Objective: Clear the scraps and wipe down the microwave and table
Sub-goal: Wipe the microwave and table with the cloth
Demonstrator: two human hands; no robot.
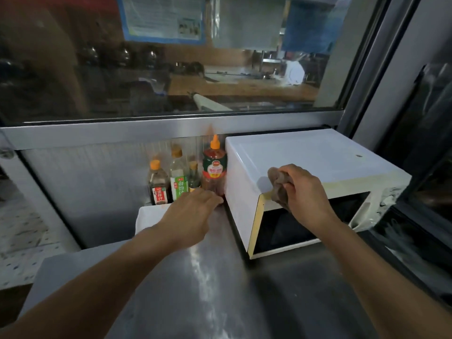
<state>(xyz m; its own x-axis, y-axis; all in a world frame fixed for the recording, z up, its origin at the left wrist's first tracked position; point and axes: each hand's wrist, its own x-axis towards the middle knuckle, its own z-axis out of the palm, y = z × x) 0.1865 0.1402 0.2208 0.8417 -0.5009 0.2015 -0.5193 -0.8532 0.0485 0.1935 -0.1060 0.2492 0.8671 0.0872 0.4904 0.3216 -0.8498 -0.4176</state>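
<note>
Gripping a brown cloth [280, 189], the right hand [304, 192] presses it on the microwave [318, 155].

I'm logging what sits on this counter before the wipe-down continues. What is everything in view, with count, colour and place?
microwave: one, white with a yellowed front frame, on the table at right, below the window.
sauce bottles: four, orange or tan caps, dark, pale and red contents, in a row against the back wall left of the microwave.
white sheet: one, white, in front of the bottles, partly under the left arm.
table: one, bare steel, foreground.
window: one, glass, above the back wall.
cloth: one, brown, bunched at the microwave's top front edge.
left hand: reaching towards the red bottle's base; contact unclear.
right hand: grips the cloth.
</note>
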